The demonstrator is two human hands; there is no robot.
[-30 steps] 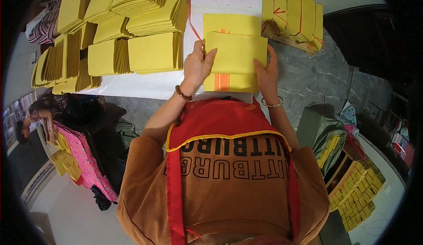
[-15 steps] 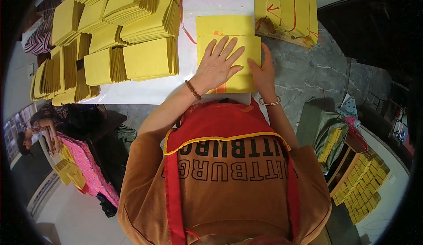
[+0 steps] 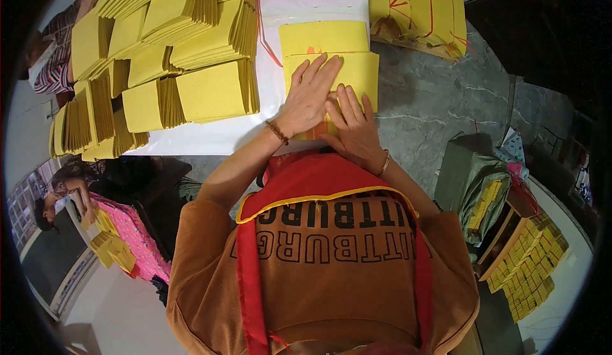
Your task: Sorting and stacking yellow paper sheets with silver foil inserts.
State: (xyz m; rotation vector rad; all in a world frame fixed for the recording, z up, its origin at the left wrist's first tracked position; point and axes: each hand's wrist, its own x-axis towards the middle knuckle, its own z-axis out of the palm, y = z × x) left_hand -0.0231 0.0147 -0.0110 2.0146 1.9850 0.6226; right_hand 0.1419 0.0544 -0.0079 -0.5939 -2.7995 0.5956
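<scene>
A yellow paper sheet (image 3: pixel 324 36) lies near the front edge of the white-covered table. On it sits a folded yellow paper piece (image 3: pixel 362 68), its nearer part bent over, with some orange marking showing by my wrists. My left hand (image 3: pixel 309 100) lies flat on the folded paper, fingers stretched toward the far side. Close beside it, my right hand (image 3: pixel 354 122) rests on the lower right part of the paper, fingers extended and fingertips near the left hand's. Neither hand grasps anything. The paper under both palms is hidden.
Stacks of folded yellow paper (image 3: pixel 213 90) fill the table's left side, next to a red string (image 3: pixel 271 52). Tied yellow bundles (image 3: pixel 417 4) stand beyond the right edge. Boxes of yellow bundles (image 3: pixel 526 269) are at the right. Another person (image 3: pixel 73 179) works at a pink-covered table, left.
My right hand has moved from the paper's right edge inward and nearer to me, onto the paper beside my left hand. The left hand's fingers have drawn closer together.
</scene>
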